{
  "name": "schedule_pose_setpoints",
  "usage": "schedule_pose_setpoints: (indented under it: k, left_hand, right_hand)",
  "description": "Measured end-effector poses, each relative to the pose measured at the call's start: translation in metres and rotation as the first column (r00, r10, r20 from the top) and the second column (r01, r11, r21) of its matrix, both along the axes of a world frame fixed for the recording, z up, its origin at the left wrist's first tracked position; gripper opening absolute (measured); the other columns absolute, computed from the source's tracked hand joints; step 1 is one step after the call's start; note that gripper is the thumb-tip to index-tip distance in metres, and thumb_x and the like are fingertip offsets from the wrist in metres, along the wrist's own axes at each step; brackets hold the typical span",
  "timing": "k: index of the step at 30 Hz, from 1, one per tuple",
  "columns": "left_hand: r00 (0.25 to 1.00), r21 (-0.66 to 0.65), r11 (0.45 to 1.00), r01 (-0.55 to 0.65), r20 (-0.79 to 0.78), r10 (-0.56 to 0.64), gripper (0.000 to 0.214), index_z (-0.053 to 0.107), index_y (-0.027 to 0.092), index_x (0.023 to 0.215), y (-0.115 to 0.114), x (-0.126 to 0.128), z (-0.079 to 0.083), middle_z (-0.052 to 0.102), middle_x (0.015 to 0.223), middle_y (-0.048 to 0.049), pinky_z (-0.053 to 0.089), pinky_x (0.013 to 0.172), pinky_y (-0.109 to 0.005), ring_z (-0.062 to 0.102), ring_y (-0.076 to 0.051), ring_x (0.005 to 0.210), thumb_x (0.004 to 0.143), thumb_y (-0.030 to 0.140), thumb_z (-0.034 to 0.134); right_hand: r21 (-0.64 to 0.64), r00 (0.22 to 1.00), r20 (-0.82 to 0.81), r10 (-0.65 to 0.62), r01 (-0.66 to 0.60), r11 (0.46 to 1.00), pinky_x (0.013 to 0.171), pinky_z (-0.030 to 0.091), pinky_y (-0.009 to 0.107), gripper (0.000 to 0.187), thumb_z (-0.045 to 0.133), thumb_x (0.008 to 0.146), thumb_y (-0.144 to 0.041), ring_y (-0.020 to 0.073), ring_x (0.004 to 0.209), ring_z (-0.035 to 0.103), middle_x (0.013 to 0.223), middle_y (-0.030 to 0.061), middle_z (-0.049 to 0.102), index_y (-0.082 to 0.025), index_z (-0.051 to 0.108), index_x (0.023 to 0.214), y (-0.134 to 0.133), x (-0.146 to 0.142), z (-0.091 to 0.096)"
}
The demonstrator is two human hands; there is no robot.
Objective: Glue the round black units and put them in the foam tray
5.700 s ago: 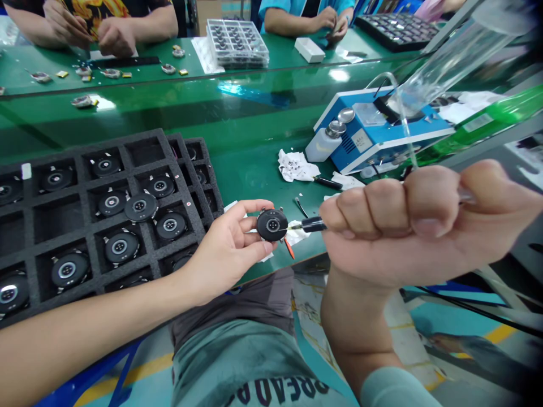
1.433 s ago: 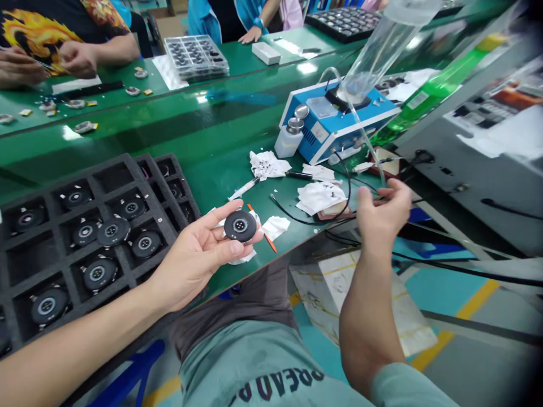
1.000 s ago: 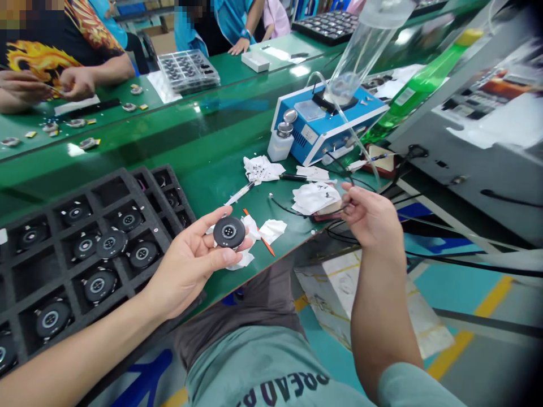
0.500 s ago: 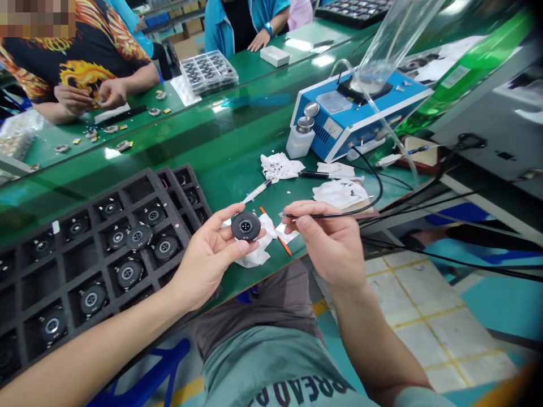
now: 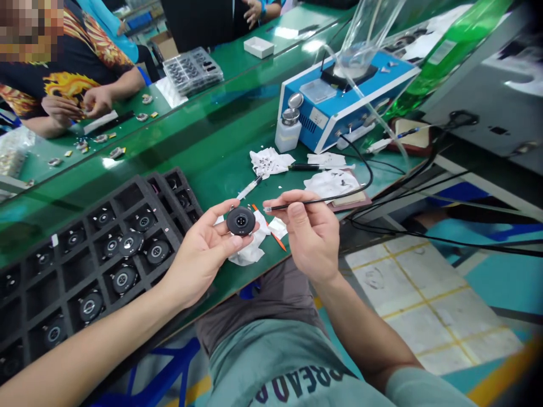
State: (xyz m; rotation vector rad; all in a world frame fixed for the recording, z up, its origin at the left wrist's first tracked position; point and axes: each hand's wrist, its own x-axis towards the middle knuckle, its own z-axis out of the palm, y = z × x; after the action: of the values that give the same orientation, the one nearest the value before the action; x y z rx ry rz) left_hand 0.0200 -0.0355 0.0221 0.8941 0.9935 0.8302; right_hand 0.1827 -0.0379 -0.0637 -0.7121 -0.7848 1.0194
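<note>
One round black disc (image 5: 240, 220) sits gripped in my left hand (image 5: 199, 257). My right hand (image 5: 314, 237), just beside, pinches a thin cable (image 5: 322, 200).

Left hand (image 5: 203, 251) grips a black disc (image 5: 240, 220) at its fingertips, face up. Right hand (image 5: 313, 234) pinches a thin black cable (image 5: 339, 198), tip just beside the disc. White wipe (image 5: 248, 254) on the table (image 5: 220, 152) below the disc. Foam tray (image 5: 85, 226) left of the left hand.
</note>
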Motion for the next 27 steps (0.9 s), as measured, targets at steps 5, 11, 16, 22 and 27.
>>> schedule_pose_setpoints:
  k: [5, 11, 16, 22, 27]
  left_hand:
    - [0.999, -0.009, 1.0, 0.012, 0.044, -0.012, 0.059, 0.055, 0.019, 0.131, 0.007, 0.014, -0.003, 0.078, 0.113, -0.0069, 0.059, 0.095, -0.027, 0.076, -0.018, 0.104, 0.08, 0.009, 0.081]
    - [0.998, -0.056, 0.998, 0.022, 0.056, -0.019, 0.057, 0.056, 0.02, 0.13, 0.011, 0.017, -0.008, 0.078, 0.117, -0.0078, 0.059, 0.096, -0.029, 0.076, -0.021, 0.107, 0.08, 0.007, 0.081]
    - [0.998, -0.071, 0.997, 0.031, 0.056, -0.027, 0.054, 0.059, 0.022, 0.128, 0.01, 0.016, -0.008, 0.077, 0.12, -0.0075, 0.058, 0.101, -0.034, 0.076, -0.021, 0.106, 0.081, 0.008, 0.08]
    - [0.997, -0.065, 0.997, 0.042, 0.073, -0.037, 0.053, 0.058, 0.021, 0.129, 0.011, 0.014, -0.01, 0.077, 0.12, -0.0087, 0.059, 0.097, -0.03, 0.076, -0.021, 0.107, 0.082, 0.008, 0.078]
    - [0.997, -0.073, 0.997, 0.037, 0.068, -0.032, 0.055, 0.055, 0.019, 0.131, 0.011, 0.014, -0.01, 0.076, 0.121, -0.0099, 0.06, 0.095, -0.028, 0.076, -0.02, 0.105, 0.082, 0.007, 0.078]
  right_hand:
    - [0.02, 0.999, -0.027, 0.026, -0.025, 0.999, 0.091, 0.065, 0.039, 0.013, 0.063, 0.099, -0.035, 0.0207, 0.1, 0.078, 0.098, 0.0033, 0.078, -0.024, 0.068, 0.104, -0.001, 0.005, 0.004]
    - [0.001, 1.0, 0.007, 0.011, -0.011, 1.0, 0.087, 0.067, 0.035, 0.013, 0.065, 0.098, -0.033, 0.0199, 0.095, 0.079, 0.095, 0.0028, 0.077, -0.022, 0.07, 0.1, -0.005, 0.012, 0.007]
    - [0.006, 0.999, 0.039, 0.014, -0.015, 1.0, 0.089, 0.066, 0.035, 0.012, 0.064, 0.099, -0.032, 0.0196, 0.096, 0.079, 0.098, 0.0037, 0.079, -0.022, 0.071, 0.101, -0.005, 0.013, 0.007]
    - [-0.005, 0.999, 0.026, 0.024, -0.024, 1.0, 0.087, 0.067, 0.036, 0.011, 0.064, 0.098, -0.032, 0.0206, 0.096, 0.079, 0.097, 0.0035, 0.079, -0.023, 0.07, 0.1, -0.004, 0.011, 0.005]
    - [0.011, 0.999, 0.031, 0.027, -0.028, 1.0, 0.087, 0.067, 0.036, 0.01, 0.063, 0.099, -0.029, 0.0197, 0.094, 0.079, 0.096, 0.0031, 0.078, -0.023, 0.071, 0.1, -0.004, 0.011, 0.004]
